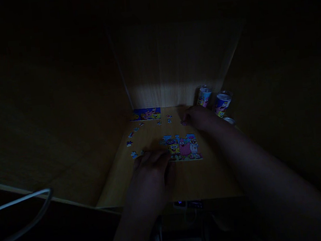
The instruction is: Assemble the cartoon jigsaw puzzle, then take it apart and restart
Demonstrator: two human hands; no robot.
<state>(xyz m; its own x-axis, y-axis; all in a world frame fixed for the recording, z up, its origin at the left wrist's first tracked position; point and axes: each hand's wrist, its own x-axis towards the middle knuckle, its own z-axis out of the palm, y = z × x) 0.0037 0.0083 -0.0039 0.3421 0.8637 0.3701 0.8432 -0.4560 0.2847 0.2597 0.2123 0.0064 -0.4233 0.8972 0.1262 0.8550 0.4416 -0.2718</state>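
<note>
**SpongeBob jigsaw (pixel 179 149) partly assembled on a wooden tabletop (pixel 208 180)**

The joined section lies flat near the middle of the tabletop, its picture showing SpongeBob, a pink starfish and a figure in white. Its upper edge is ragged, with gaps between blue pieces; the lower edge is straight.

The left hand (pixel 152 165) rests palm down at the jigsaw's left side, fingers partly bent, covering the near-left corner. Whether it grips anything cannot be told. Beyond the jigsaw, the right hand (pixel 198 117) has its fingers curled down at a small jigsaw piece (pixel 183 123); the dim light hides whether they pinch it or only touch it.

Loose pieces (pixel 134 154) curve around the left and far sides. Behind them lies a blue picture card (pixel 147 115), near the wooden back panel (pixel 158 67). Past the right hand stand two printed canisters (pixel 222 104), with a round lid (pixel 229 120) beside the nearer one. A pale cable (pixel 20 201) loops at lower left.
</note>
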